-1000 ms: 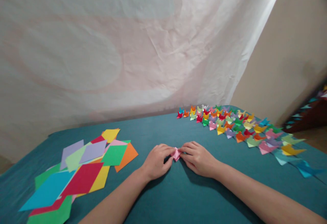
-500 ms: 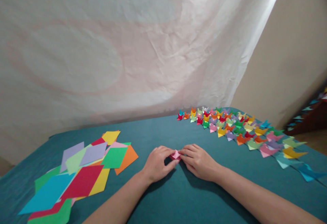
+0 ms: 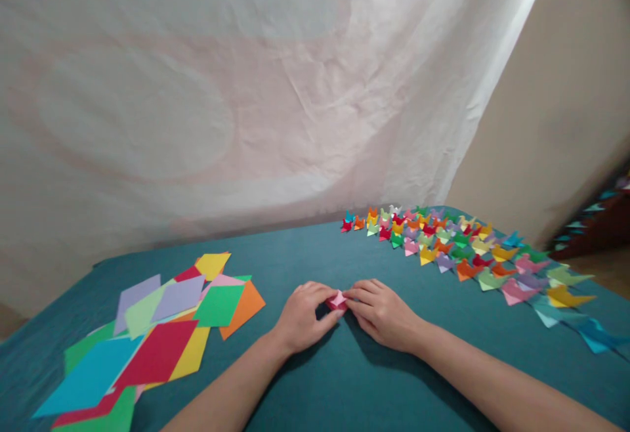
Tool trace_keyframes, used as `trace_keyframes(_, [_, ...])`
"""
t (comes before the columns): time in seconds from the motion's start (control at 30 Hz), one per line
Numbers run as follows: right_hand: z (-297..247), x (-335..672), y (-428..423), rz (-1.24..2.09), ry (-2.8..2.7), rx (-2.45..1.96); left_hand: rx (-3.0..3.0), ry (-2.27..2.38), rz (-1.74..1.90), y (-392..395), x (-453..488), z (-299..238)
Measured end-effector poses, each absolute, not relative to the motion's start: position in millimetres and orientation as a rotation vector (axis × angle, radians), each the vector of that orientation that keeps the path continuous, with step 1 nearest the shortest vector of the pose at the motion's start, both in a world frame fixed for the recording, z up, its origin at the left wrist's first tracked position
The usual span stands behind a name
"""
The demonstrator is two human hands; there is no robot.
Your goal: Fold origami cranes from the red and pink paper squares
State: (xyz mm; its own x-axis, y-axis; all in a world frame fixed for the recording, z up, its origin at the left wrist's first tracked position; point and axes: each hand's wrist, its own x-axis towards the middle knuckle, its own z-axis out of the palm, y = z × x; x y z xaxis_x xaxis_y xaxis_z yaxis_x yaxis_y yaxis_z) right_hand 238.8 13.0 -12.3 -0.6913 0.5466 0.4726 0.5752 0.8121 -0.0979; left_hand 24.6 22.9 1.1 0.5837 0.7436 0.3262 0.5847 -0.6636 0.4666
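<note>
Between my two hands, low over the middle of the table, is a small folded piece of pink paper (image 3: pixel 337 301). My left hand (image 3: pixel 304 317) grips its left side, with the index finger along the top and the thumb at the near edge. On the other side, my right hand (image 3: pixel 381 314) pinches the right end with closed fingers. Its thumb is mostly hidden behind the fingers. Part of the paper is covered by my fingertips.
Loose colored paper sheets, such as a red sheet (image 3: pixel 160 352), overlap on the left of the teal tablecloth (image 3: pixel 300 392). Rows of folded paper birds, including a pink bird (image 3: pixel 518 291), stand along the right. A pale cloth (image 3: pixel 266 104) hangs behind the table.
Both hands stay almost in place on the pink paper, with only tiny finger shifts. The view has moved very slightly.
</note>
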Motion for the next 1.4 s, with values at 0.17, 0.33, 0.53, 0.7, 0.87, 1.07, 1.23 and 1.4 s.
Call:
trace_keyframes(0.17, [-11.1, 239.5, 11.8, -0.076, -2.516, -0.848, 2.537, 1.105, 0.665, 24.5, 25.1, 0.6])
trace_keyframes(0.33, [-11.8, 239.1, 11.9, -0.085, -2.495, -0.845, 2.540, 1.090, 0.646, 25.4, 24.3, -1.7])
trace_keyframes(0.53, [-13.6, 239.1, 11.2, -0.063, -2.499, -0.836, 2.468, 1.147, 0.687, 22.9, 27.7, -4.0])
trace_keyframes(0.7, [-12.2, 239.2, 11.3, -0.036, -2.532, -0.809, 2.403, 1.216, 0.716, 19.1, 31.6, -7.7])
trace_keyframes(0.87, [-11.6, 238.8, 9.9, 0.010, -2.554, -0.790, 2.378, 1.305, 0.706, 16.5, 34.9, -9.0])
trace_keyframes(1.07, [-18.6, 240.1, 13.5, 0.204, -2.307, -0.829, 2.396, 1.331, 0.686, 18.5, 36.5, -8.5])
trace_keyframes(1.23, [-26.2, 242.5, 27.6, 0.583, -1.965, -1.106, 2.386, 1.330, 0.693, 18.9, 35.2, -7.8])
trace_keyframes(1.4, [-29.0, 243.0, 34.1, 0.757, -1.936, -1.202, 2.367, 1.328, 0.700, 18.1, 35.1, -7.2])
